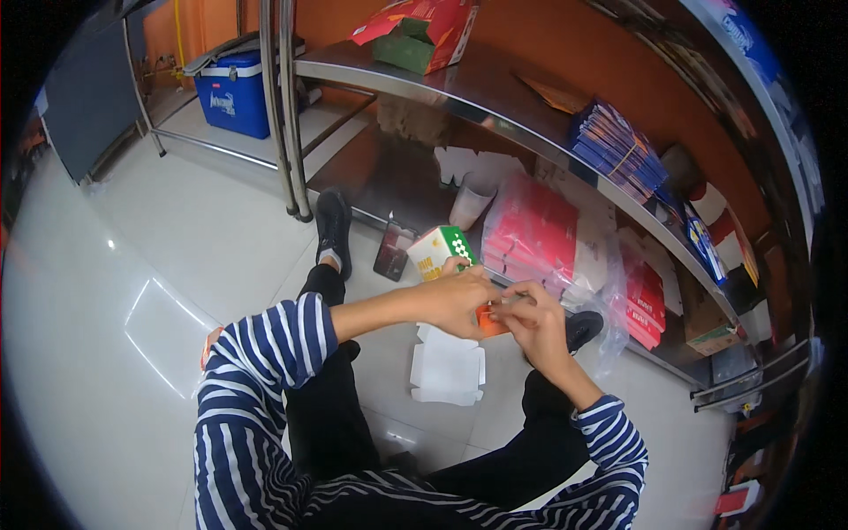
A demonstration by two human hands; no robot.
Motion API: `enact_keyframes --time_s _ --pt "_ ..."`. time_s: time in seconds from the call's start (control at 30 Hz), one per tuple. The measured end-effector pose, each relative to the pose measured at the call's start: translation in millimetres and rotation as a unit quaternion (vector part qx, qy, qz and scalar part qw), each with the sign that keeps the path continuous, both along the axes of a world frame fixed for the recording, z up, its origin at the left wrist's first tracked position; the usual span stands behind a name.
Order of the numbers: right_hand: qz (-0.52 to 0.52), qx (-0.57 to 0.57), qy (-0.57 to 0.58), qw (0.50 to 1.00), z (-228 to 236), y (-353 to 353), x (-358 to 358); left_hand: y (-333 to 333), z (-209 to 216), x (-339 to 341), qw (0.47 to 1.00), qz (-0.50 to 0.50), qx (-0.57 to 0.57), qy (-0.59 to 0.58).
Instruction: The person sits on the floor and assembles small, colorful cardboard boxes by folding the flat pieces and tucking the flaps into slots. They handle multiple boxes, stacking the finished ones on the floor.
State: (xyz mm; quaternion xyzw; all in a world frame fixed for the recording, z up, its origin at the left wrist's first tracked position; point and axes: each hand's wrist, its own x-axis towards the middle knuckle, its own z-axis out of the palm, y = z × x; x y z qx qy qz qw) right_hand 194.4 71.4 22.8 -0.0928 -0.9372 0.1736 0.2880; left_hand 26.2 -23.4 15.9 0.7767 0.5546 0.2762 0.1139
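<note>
My left hand [452, 299] and my right hand [537, 325] meet in front of me, both closed around a small flat orange piece [488, 320]. The fingers cover much of it, so I cannot tell whether it is a packet or part of a carton. Just beyond my left hand stands a white, yellow and green carton [435, 251]. One left finger overlaps its lower corner, and whether it touches is unclear. Below the hands an unfolded white carton blank [448, 369] lies on the tiled floor.
A dark phone-like object [392, 251] is beside my left shoe [333, 231]. Ahead, a metal shelf [415, 84] holds a torn red box [433, 35] and banded blue cartons [618, 152]. Under it are a plastic cup [473, 201] and wrapped red cartons [534, 231]. A blue cooler [234, 97] stands far left.
</note>
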Motion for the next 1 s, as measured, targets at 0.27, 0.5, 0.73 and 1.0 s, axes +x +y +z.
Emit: enact_keyframes --time_s 0.27,0.5,0.73,1.0 --pt "-0.076 -0.291 -0.188 0.935 -15.7 13.5 -15.2 9.0 -20.1 10.6 0.977 -0.006 0.019 0.215" --pt "-0.201 0.039 -0.012 0.979 17.0 24.8 5.9 21.0 -20.2 -55.1 0.992 0.012 -0.050 -0.112" --pt "-0.074 -0.387 0.054 0.917 1.9 40.2 27.4 20.8 -12.5 -41.9 0.980 0.014 -0.060 -0.192" --pt "-0.134 -0.426 0.192 0.874 -5.3 27.7 5.3 27.1 -4.3 -1.6 0.942 0.082 0.043 -0.323"
